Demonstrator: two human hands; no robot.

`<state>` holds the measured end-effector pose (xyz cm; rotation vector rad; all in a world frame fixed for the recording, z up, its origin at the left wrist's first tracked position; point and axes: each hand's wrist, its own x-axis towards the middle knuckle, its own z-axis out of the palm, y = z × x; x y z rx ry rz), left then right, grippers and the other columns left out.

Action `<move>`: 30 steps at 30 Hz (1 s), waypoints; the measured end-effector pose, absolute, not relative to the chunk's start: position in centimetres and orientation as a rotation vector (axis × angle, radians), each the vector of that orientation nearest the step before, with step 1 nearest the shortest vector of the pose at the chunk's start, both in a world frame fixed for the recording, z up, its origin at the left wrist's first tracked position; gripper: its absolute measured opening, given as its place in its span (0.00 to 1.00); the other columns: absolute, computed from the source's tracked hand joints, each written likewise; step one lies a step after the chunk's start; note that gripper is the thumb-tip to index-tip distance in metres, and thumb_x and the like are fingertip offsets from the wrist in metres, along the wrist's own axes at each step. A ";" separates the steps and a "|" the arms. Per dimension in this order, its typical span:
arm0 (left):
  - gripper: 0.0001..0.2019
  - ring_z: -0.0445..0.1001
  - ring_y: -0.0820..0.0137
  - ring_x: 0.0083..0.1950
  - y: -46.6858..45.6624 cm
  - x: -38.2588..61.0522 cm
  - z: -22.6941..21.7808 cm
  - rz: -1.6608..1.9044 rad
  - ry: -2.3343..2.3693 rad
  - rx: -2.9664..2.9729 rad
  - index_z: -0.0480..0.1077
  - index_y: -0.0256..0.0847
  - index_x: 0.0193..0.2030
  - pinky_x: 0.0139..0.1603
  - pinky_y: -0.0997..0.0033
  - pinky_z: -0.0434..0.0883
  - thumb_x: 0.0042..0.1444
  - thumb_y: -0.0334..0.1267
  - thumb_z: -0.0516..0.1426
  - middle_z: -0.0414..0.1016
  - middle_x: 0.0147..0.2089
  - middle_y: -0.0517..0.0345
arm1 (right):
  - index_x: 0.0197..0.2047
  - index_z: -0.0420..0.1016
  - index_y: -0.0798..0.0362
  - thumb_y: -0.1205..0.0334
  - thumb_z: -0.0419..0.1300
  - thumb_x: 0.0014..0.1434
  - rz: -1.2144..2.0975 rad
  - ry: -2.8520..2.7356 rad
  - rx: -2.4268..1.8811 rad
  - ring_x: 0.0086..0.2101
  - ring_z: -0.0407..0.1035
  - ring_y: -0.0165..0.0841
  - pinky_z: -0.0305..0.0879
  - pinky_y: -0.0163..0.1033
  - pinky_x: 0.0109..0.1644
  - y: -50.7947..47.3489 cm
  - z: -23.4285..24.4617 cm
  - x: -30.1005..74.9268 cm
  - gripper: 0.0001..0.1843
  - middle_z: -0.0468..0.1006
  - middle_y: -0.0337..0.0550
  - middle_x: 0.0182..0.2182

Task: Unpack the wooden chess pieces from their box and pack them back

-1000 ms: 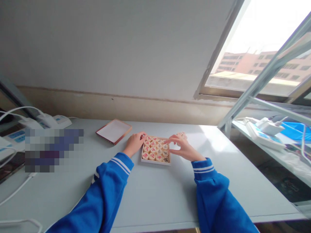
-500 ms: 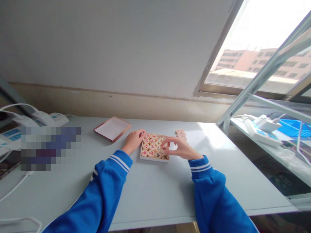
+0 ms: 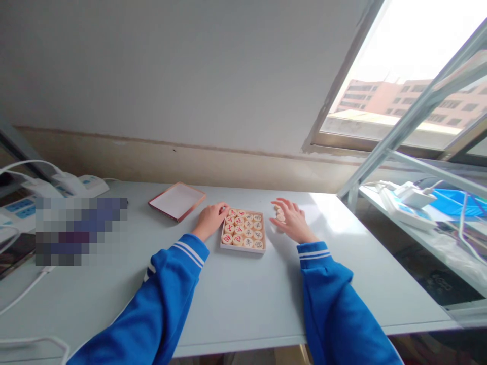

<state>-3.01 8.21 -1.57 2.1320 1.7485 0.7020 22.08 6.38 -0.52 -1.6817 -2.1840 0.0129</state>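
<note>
A shallow white box (image 3: 243, 248) holds rows of round wooden Chinese chess pieces (image 3: 238, 229). Those on its left bear red characters, those on its right dark ones. My left hand (image 3: 210, 220) is at the box's upper left edge, its fingers curled against the rim. To the right of the box, my right hand (image 3: 292, 221) is over a small group of loose chess pieces (image 3: 279, 212), thumb and fingers spread. My fingers and palm partly cover this group. I see no piece between the fingers of that hand.
A box lid (image 3: 177, 201) lies inside-up left of the box. Power strips (image 3: 89, 186), cables and a blurred patch are at the table's left. On the right stand a metal frame (image 3: 353, 195) and a lower shelf with another power strip (image 3: 409, 205). A wall closes off the back.
My right hand has moved right, from above the box to the loose pieces, and its pinched fingers have spread. The right side of the box is now uncovered. My left hand stays at the rim.
</note>
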 end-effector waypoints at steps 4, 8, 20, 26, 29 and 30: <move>0.14 0.72 0.67 0.34 8.2 -3.0 -1.5 0.696 1.753 2.121 0.70 0.41 0.36 0.30 0.74 0.60 0.56 0.41 0.46 0.76 0.32 0.55 | 0.59 0.52 0.51 0.53 0.49 0.57 -0.147 -2.098 -1.825 0.59 0.44 0.43 0.40 0.62 0.56 7.5 -2.6 20.4 0.28 0.52 0.50 0.60; 0.14 0.72 0.67 0.33 8.2 -3.0 -1.5 0.693 1.732 2.108 0.70 0.41 0.36 0.30 0.74 0.61 0.56 0.41 0.46 0.76 0.31 0.54 | 0.61 0.49 0.50 0.52 0.44 0.60 -0.121 -2.118 -1.864 0.60 0.41 0.41 0.37 0.64 0.57 8.3 -3.4 20.1 0.27 0.51 0.48 0.61; 0.14 0.72 0.66 0.36 8.4 -3.2 -1.8 0.704 1.742 2.122 0.71 0.41 0.37 0.32 0.74 0.62 0.56 0.41 0.46 0.76 0.34 0.54 | 0.57 0.59 0.53 0.62 0.41 0.61 0.015 -2.031 -2.102 0.59 0.43 0.43 0.47 0.57 0.57 8.9 -3.4 25.5 0.22 0.51 0.48 0.61; 0.13 0.72 0.66 0.38 8.6 -3.1 -1.9 0.707 1.727 2.111 0.71 0.41 0.37 0.35 0.74 0.63 0.56 0.41 0.47 0.76 0.36 0.54 | 0.56 0.59 0.50 0.59 0.43 0.61 -0.034 -1.936 -2.233 0.59 0.45 0.44 0.39 0.66 0.56 8.6 -3.1 27.0 0.21 0.52 0.48 0.60; 0.12 0.72 0.67 0.36 8.6 -3.2 -1.8 0.730 1.707 2.101 0.71 0.41 0.36 0.35 0.74 0.63 0.55 0.40 0.48 0.76 0.34 0.55 | 0.54 0.61 0.49 0.56 0.46 0.59 -0.212 -1.916 -2.111 0.58 0.47 0.45 0.30 0.69 0.55 8.2 -2.2 25.0 0.20 0.56 0.47 0.59; 0.12 0.72 0.67 0.35 8.6 -3.2 -1.8 0.735 1.701 2.098 0.71 0.41 0.36 0.34 0.74 0.63 0.55 0.40 0.48 0.76 0.33 0.55 | 0.54 0.62 0.49 0.56 0.47 0.59 -0.245 -1.945 -2.018 0.57 0.48 0.45 0.31 0.67 0.56 8.0 -1.8 23.9 0.20 0.57 0.47 0.58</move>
